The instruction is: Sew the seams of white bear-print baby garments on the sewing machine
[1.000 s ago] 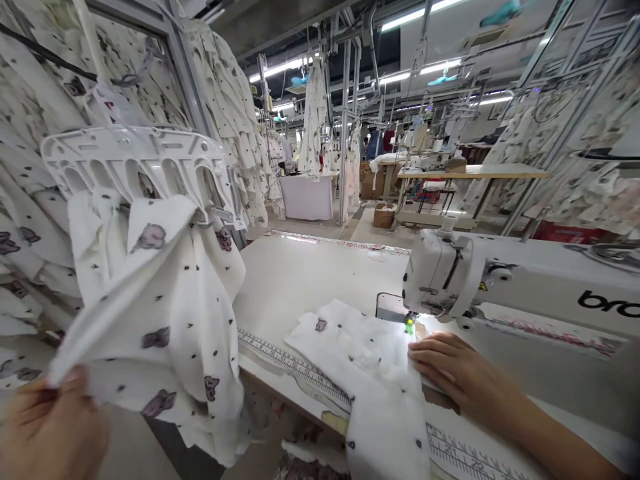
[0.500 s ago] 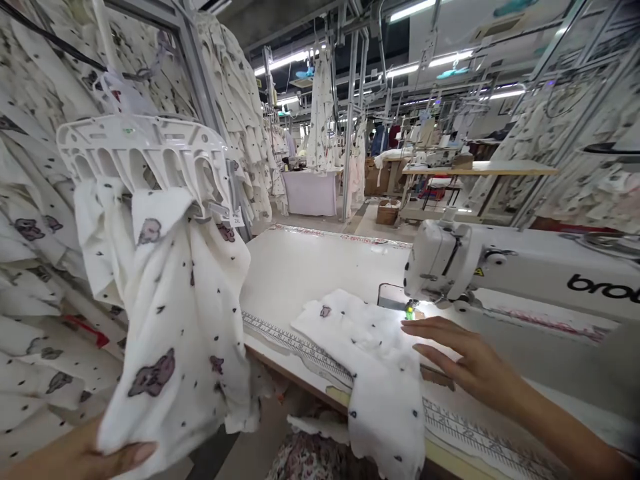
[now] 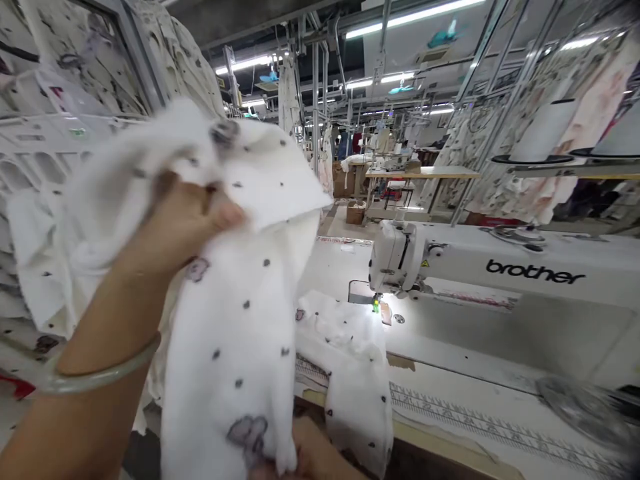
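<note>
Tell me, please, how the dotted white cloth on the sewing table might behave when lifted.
The dotted white cloth would probably flop, since its lower end droops off the sewing table. If pushed, it may bunch, as its upper part looks wrinkled. It might snag near the sewing machine, whose needle area it reaches.

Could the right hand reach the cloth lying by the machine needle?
Probably yes: the right hand is near the lying cloth, nothing visible between, though it seems to hold the raised cloth low.

Left to right come hanger, held fabric, cloth on the table, and sewing machine.
</note>
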`<move>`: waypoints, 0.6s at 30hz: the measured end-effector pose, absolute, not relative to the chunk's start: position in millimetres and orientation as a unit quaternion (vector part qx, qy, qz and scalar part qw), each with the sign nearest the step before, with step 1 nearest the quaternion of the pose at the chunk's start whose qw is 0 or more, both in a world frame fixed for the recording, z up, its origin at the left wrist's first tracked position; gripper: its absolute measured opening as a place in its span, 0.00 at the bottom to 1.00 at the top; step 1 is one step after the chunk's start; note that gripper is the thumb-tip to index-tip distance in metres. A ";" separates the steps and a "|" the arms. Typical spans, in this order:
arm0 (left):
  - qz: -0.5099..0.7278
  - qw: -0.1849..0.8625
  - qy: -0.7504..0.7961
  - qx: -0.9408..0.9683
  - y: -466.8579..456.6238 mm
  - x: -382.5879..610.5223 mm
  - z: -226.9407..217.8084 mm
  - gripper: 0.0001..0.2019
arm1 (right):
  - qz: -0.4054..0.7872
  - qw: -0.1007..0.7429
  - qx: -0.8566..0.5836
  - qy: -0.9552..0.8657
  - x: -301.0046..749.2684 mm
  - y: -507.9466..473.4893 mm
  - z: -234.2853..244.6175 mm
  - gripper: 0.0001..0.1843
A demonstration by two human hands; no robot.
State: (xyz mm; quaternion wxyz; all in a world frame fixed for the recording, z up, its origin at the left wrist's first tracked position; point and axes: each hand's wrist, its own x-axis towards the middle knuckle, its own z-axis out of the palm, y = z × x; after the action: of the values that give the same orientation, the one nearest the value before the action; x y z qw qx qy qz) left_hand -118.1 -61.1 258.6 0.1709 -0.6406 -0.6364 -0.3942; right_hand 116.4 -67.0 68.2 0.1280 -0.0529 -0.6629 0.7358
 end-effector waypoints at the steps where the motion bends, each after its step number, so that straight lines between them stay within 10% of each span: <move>1: -0.365 0.078 -0.615 -0.695 -52.9 -112.1 254.7 0.34 | 0.755 0.152 -0.066 -0.634 116.0 -62.7 69.9 0.33; 7: -0.158 -0.369 -0.516 -0.757 -34.7 -67.1 170.4 0.23 | 0.828 0.263 -0.169 -0.466 132.5 -9.4 105.6 0.29; 9: -0.189 -0.358 -0.523 -0.750 -32.7 -61.3 147.6 0.11 | 0.833 0.268 -0.175 -0.451 135.6 2.9 114.3 0.27; 18: -0.483 -0.080 -0.501 -0.714 -15.1 -90.9 164.8 0.26 | 0.836 0.305 -0.086 -0.449 99.6 -28.8 71.9 0.54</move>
State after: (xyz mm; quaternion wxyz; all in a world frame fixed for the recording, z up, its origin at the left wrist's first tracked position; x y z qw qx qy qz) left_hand -90.9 -15.1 164.8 -0.0803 -0.7137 -0.5012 -0.4827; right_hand 99.6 -28.8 71.9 0.3051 -0.0857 -0.4487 0.8356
